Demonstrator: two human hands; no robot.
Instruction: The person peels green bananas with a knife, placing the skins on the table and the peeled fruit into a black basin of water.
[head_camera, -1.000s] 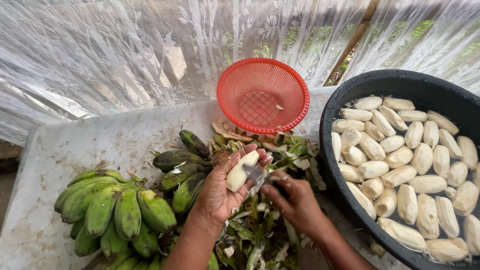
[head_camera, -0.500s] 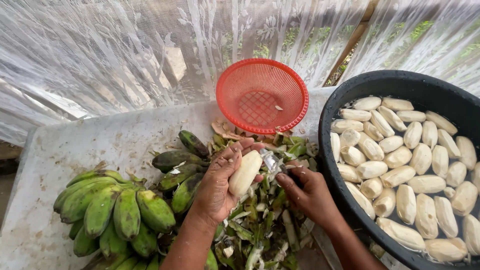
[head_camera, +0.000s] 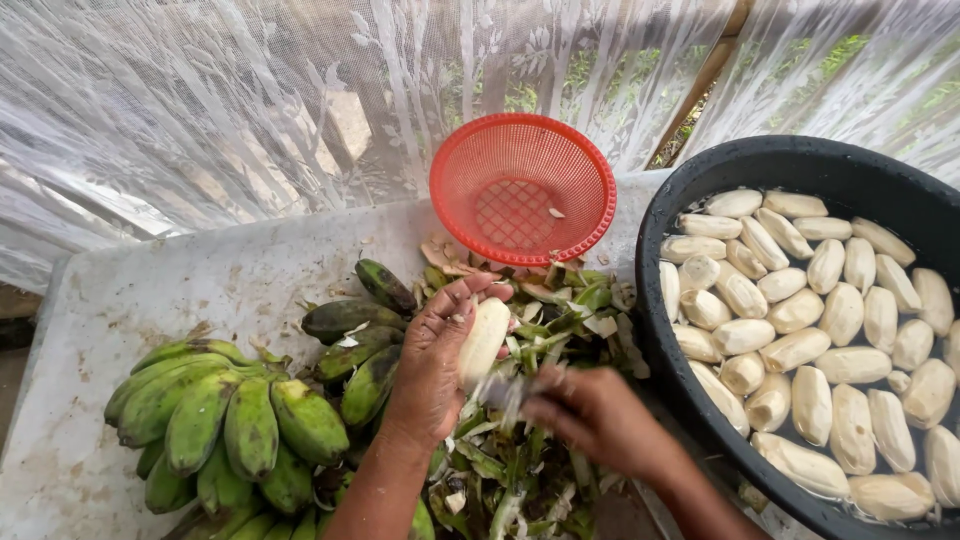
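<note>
Left hand: your left hand (head_camera: 432, 368) is closed around a peeled banana (head_camera: 484, 340), fingers curled over its top end, thumb side hidden.
Right hand: your right hand (head_camera: 590, 415) is gripped on a small knife (head_camera: 505, 392), blurred; the blade sits at the banana's lower end.
Banana axis: it runs up and slightly right from the blade, above the peel scraps (head_camera: 520, 470).
Nearer hand: the left has it; the right lies just to its right and below.
Around: green banana bunch (head_camera: 220, 415) left, red basket (head_camera: 523, 188) behind, black tub (head_camera: 700, 190) of peeled bananas right.
</note>
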